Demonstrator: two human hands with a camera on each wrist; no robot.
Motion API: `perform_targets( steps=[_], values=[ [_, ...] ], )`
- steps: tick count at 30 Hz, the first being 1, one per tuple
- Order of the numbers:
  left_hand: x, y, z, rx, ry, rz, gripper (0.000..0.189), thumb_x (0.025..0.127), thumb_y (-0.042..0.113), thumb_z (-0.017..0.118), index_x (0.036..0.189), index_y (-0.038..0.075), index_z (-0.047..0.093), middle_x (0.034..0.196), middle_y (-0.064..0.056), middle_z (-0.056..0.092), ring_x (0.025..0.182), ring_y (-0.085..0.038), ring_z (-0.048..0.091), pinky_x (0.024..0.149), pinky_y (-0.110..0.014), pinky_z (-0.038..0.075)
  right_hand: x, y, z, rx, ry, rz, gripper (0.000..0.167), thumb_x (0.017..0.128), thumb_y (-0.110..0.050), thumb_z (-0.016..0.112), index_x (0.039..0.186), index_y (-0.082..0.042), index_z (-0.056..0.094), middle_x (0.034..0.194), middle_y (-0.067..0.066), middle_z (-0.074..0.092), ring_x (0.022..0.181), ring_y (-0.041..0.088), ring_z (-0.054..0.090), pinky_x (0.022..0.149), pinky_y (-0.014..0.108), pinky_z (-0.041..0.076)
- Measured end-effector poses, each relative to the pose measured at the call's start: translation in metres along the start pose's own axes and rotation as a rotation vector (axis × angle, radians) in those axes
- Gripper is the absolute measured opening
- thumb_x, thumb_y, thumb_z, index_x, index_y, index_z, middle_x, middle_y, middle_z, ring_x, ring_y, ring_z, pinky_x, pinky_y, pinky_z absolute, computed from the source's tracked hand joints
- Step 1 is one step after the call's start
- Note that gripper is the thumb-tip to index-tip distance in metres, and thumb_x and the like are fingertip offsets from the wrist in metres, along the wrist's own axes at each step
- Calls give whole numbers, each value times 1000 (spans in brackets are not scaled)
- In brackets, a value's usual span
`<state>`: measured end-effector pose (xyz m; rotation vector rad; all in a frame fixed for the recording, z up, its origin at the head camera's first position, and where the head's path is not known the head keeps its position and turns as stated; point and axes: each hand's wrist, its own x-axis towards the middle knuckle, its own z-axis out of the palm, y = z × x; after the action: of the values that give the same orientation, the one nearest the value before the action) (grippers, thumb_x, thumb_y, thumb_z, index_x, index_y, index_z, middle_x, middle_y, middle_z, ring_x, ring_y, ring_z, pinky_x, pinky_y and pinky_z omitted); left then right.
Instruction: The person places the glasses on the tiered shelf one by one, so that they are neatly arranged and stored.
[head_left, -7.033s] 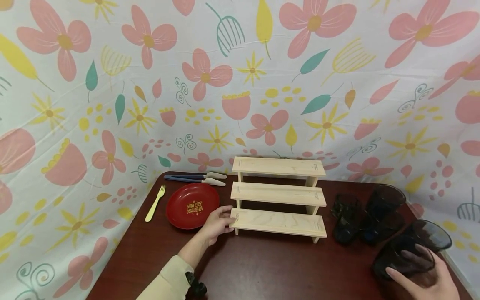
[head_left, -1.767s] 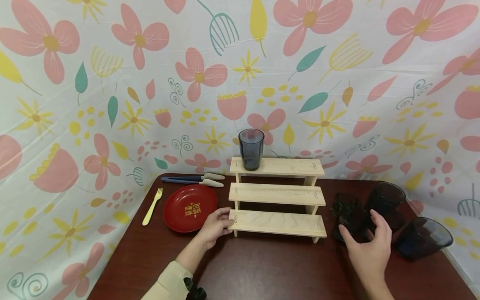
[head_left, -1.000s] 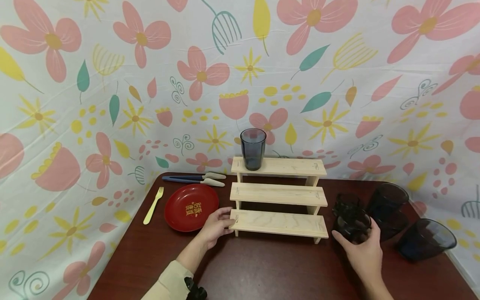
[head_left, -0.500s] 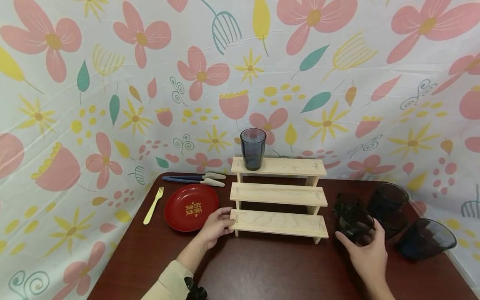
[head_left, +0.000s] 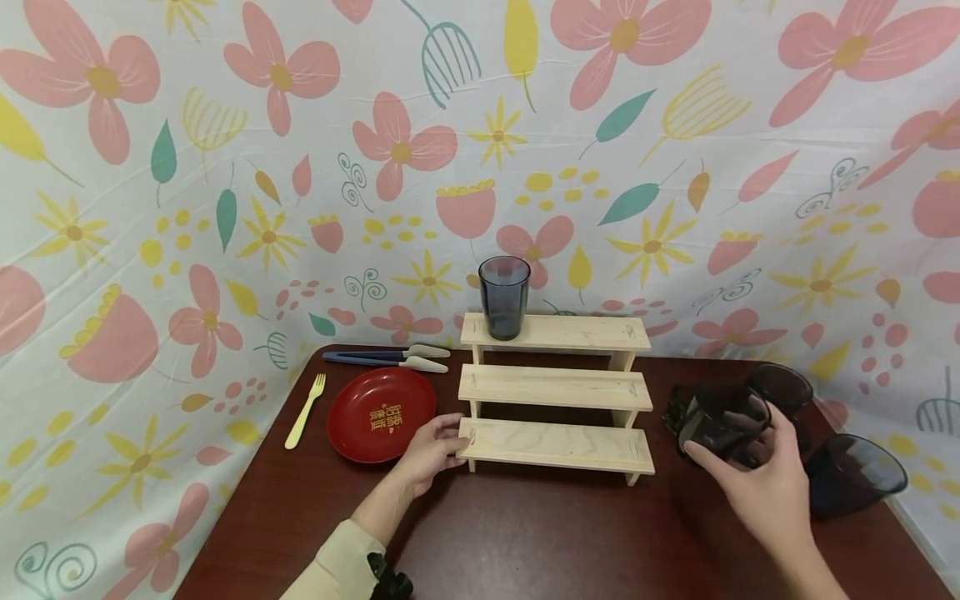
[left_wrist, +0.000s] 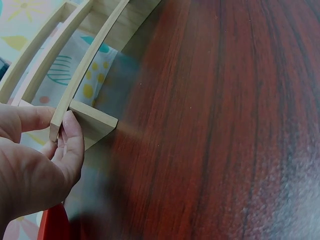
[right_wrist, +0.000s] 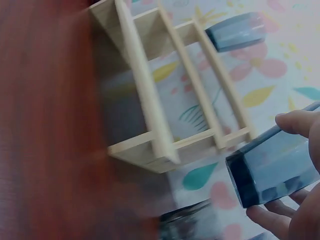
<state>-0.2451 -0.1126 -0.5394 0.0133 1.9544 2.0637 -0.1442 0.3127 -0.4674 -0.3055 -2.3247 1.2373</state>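
My left hand (head_left: 431, 454) pinches the left end of the lowest shelf of a three-step wooden rack (head_left: 555, 445), thumb and fingers round the board in the left wrist view. On the rack's top step, at the left, stands a smoky blue glass tumbler (head_left: 504, 297). At the right, my right hand (head_left: 776, 492) holds a second tumbler (right_wrist: 272, 165), thumb on one side and fingers on the other, its base toward the rack. In the head view this glass tilts and overlaps the dark glassware behind it.
Another dark tumbler (head_left: 855, 475) leans at the table's right edge, and one more (head_left: 783, 383) is behind the held one. A dark glass item (head_left: 673, 410) sits right of the rack. A red plate (head_left: 382, 415), yellow fork (head_left: 306, 412) and blue-handled tongs (head_left: 386, 358) lie left.
A tumbler has come onto the top step since the earliest frame. My right hand has since gripped another and, in the last half second, raised and tilted it. My left hand keeps its place.
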Motion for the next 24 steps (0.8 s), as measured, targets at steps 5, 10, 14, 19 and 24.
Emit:
perform_targets(
  steps=[5,10,14,19,24],
  values=[
    [-1,1,-1,-1,-6,1,61,96,4,68,149,-10,42,120,-23,61,90,-21,66,77,-35,59,18,-19,-10,14,-34,-100,105,81,-17,92,162,-29,26,136,6,55,101,-14,52,73,7,49],
    [-1,2,-1,3,-7,2,60,96,4,68,149,-9,42,119,-22,61,90,-21,66,76,-33,59,40,-38,-10,43,-52,-179,101,81,-15,91,161,-31,32,146,8,43,108,-7,51,80,8,43],
    [-1,3,-1,11,-4,6,60,96,5,69,149,-9,43,119,-22,61,90,-22,66,75,-33,59,60,-58,-1,74,-80,-223,101,82,-16,90,162,-30,29,144,11,47,107,-3,52,79,10,44],
    [-2,3,-1,5,1,0,60,96,4,68,149,-8,43,119,-22,61,89,-21,66,76,-34,59,87,-79,18,125,-134,-248,101,84,-19,89,162,-30,26,141,12,52,108,5,57,77,11,48],
    [-1,2,0,5,-3,-7,60,96,4,68,149,-8,43,119,-22,60,90,-21,66,76,-34,59,108,-92,40,187,-205,-244,101,86,-22,88,163,-32,24,146,15,50,117,28,59,77,16,51]
  ],
)
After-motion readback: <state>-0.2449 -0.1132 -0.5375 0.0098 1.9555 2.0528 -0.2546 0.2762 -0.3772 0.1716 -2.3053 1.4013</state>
